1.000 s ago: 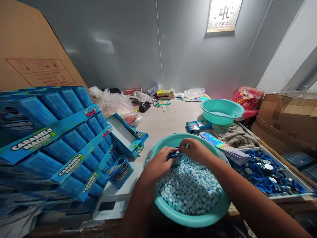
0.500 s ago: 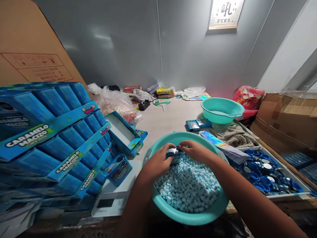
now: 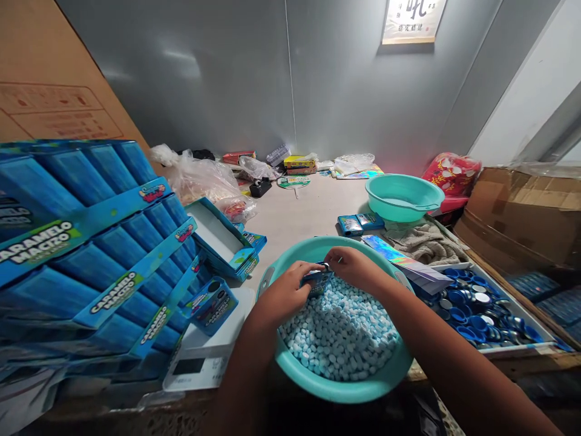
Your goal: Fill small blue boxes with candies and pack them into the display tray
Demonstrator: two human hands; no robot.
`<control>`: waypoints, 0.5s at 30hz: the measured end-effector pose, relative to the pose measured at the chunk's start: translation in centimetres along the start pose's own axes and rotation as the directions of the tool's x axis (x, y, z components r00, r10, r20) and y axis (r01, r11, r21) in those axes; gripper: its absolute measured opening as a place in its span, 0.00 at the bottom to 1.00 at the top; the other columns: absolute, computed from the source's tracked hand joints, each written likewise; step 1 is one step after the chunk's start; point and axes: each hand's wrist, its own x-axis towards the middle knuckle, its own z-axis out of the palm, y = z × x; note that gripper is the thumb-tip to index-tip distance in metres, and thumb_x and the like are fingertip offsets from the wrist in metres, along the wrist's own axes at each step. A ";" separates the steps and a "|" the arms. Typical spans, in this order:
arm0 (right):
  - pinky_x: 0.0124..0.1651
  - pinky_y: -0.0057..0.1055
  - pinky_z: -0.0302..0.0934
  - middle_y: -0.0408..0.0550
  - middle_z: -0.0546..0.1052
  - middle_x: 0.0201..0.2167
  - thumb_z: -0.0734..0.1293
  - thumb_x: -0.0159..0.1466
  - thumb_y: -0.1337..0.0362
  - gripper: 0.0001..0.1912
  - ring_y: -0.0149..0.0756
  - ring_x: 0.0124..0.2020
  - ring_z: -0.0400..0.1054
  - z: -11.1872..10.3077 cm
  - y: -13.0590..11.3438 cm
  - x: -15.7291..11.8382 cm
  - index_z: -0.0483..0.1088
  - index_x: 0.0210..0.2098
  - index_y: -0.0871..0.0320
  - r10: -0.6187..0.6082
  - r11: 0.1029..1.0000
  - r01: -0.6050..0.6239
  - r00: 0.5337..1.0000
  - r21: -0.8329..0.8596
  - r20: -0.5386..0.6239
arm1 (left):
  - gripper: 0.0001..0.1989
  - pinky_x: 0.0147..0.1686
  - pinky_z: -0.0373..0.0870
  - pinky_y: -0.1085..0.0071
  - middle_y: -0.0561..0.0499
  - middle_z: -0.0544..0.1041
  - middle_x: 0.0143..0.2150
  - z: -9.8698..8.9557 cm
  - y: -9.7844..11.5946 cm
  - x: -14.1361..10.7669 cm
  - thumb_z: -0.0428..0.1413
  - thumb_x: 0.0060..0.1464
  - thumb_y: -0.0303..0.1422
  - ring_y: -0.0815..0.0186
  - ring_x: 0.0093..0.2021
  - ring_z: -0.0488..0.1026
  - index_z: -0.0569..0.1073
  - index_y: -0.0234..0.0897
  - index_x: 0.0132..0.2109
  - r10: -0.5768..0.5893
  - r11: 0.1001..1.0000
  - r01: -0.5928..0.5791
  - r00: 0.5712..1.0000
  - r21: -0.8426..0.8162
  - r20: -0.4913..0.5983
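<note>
Left hand (image 3: 284, 297), right hand (image 3: 356, 268) hold blue pack (image 3: 315, 281) over candies (image 3: 340, 339) in teal basin (image 3: 345, 392).

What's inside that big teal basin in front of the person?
The teal plastic basin is heaped with small pale-blue candies. The left hand and right hand hold a small blue packet over them. The basin's floor is hidden beneath them.

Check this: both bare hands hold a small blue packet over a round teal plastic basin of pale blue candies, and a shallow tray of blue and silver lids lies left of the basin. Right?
No: the shallow tray lies right of the teal basin, not left, as the head view shows. The left hand and right hand hold the blue packet over the candies.
</note>
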 end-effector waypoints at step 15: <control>0.27 0.33 0.48 0.50 0.77 0.32 0.57 0.73 0.61 0.12 0.39 0.29 0.67 -0.3 -0.1 -0.2 0.72 0.43 0.53 0.102 0.944 -0.098 0.995 -0.316 -0.005 | 0.23 0.68 0.62 0.54 0.49 0.71 0.66 0.0 0.1 -0.2 0.53 0.62 0.35 0.55 0.67 0.66 0.69 0.48 0.64 -0.036 0.999 0.036 0.999 0.019 -0.016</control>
